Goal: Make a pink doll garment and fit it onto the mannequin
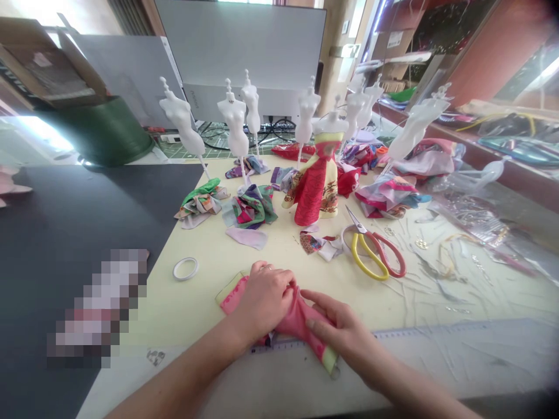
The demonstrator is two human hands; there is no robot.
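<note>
A pink piece of fabric [301,320] with pale yellow-green ends lies at the table's near middle, over part of a clear ruler [393,333]. My left hand [271,294] is closed on its middle, fingers bent in a pinch, with a ring on one finger. From the right, my right hand [334,320] grips the same fabric between its thumb and fingers, near the yellow-green end. Beyond the hands, scissors [379,253] with one yellow and one red handle lie partly open. A small doll form wears a red and yellow dress [317,186].
Several white doll forms [233,119] stand at the back among fabric bundles [253,206]. A roll of tape [186,269] lies left of the hands. Clear plastic bags [480,215] and thin strips are at the right. A monitor [253,52] stands behind.
</note>
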